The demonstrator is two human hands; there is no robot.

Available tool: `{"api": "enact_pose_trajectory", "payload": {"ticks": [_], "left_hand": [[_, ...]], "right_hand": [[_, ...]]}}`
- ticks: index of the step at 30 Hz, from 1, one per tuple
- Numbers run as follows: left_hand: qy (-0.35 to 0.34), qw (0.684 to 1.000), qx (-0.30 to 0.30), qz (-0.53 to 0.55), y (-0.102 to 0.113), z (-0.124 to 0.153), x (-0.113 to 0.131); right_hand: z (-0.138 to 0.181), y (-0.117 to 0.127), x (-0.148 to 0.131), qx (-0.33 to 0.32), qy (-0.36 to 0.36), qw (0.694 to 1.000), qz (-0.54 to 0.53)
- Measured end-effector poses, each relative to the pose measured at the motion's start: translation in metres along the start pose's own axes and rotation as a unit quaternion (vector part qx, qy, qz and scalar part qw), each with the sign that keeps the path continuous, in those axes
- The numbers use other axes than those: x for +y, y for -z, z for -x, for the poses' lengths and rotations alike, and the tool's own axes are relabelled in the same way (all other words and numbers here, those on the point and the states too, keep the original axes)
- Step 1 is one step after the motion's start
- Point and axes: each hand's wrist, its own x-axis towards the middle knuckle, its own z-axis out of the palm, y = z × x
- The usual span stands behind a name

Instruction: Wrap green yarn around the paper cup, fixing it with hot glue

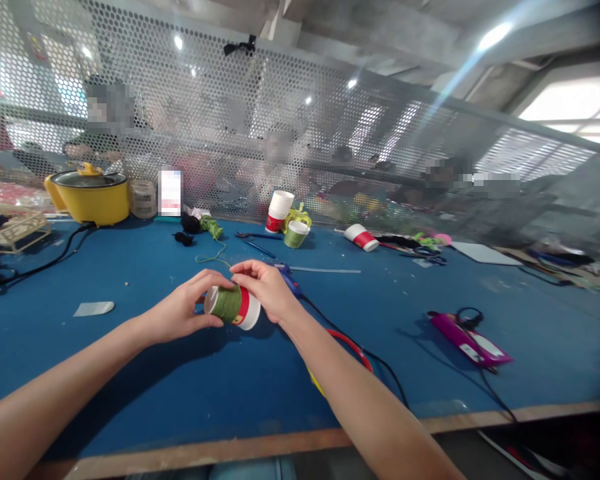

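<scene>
Head | we saw a white-and-red paper cup (236, 307) tipped sideways over the blue tabletop (180, 393) | left hand (190, 308) grasped narrow end, right hand (266, 287) pinched green yarn (225, 305) | we judged it light, crushable: soft base grip

L hand (200, 300) has a paper cup (244, 307) tipped sideways, approx half wrapped w/ green yarn (227, 304); R hand (263, 288) pinches the strand up top. Yarn bundle (212, 227)'s further back on the blue table (155, 393), yellow pot (95, 202) back L.
</scene>
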Motion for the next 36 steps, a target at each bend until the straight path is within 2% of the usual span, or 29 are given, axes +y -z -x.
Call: {"api": "enact_pose_trajectory", "payload": {"ticks": [10, 18, 20, 22, 23, 25, 27, 31, 36], "left_hand": [[-0.029, 0.981, -0.06, -0.182, -0.001, 0.001, 0.006], [-0.035, 0.974, -0.068, -0.215, -0.004, 0.003, 0.006], [-0.027, 0.975, -0.065, -0.21, -0.004, 0.003, 0.006], [-0.018, 0.976, -0.057, -0.211, -0.003, 0.004, 0.006], [-0.015, 0.975, -0.054, -0.213, -0.003, 0.004, 0.005], [-0.007, 0.974, -0.051, -0.221, -0.003, 0.004, 0.004], [0.006, 0.972, -0.056, -0.229, -0.002, 0.004, 0.004], [0.039, 0.971, -0.072, -0.223, 0.0, 0.003, 0.004], [0.034, 0.979, -0.067, -0.187, 0.001, 0.002, 0.002]], "right_hand": [[-0.009, -0.001, -0.01, -0.044, -0.045, 0.998, 0.032], [-0.026, -0.01, -0.022, -0.117, -0.031, 0.984, 0.127], [-0.031, -0.001, -0.029, -0.1, -0.035, 0.977, 0.184], [-0.035, 0.018, -0.037, -0.023, -0.015, 0.963, 0.269], [-0.037, 0.03, -0.04, 0.023, 0.003, 0.946, 0.323], [-0.037, 0.055, -0.042, 0.1, 0.027, 0.877, 0.468], [-0.033, 0.077, -0.038, 0.102, -0.033, 0.801, 0.589], [-0.025, 0.095, -0.013, 0.055, -0.108, 0.794, 0.595], [-0.026, 0.091, 0.012, 0.095, -0.107, 0.82, 0.555]]}}
